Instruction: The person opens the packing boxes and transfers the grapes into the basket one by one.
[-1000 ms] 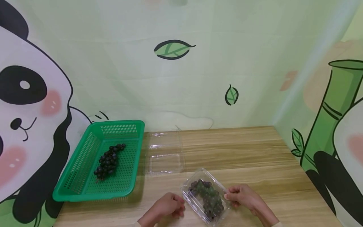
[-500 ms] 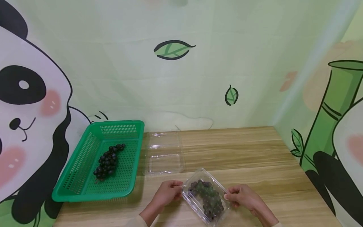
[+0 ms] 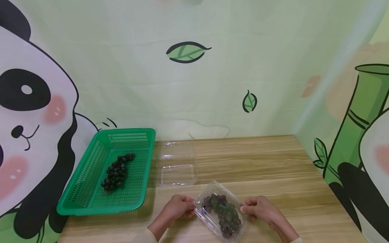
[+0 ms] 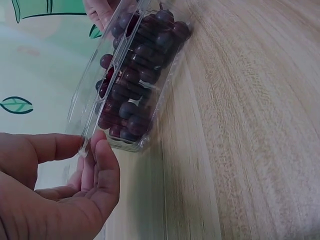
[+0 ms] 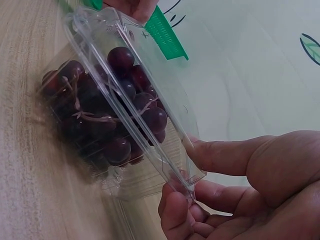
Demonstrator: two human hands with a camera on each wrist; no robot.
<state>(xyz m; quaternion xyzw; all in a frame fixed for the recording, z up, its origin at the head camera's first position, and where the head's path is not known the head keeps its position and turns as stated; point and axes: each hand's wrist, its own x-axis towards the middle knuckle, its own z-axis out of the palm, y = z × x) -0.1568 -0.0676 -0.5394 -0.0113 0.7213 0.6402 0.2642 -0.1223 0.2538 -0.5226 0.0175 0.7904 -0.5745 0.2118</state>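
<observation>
The grape box (image 3: 223, 211) sits at the near side of the wood-grained surface (image 3: 267, 165), its left corner pinched by the left grip (image 3: 179, 206), its right by the right grip (image 3: 260, 209). Left, a green basket (image 3: 100, 211) holds dark grapes (image 3: 115, 173); far, a pale-green leaf-printed backdrop (image 3: 212, 87) rises.

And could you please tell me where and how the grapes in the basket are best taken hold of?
Gripping around the thick middle, from above, looks best: the grapes lie as one long bunch, narrowing toward the far end, and the raised walls of the basket would likely hinder a sideways approach.
</observation>
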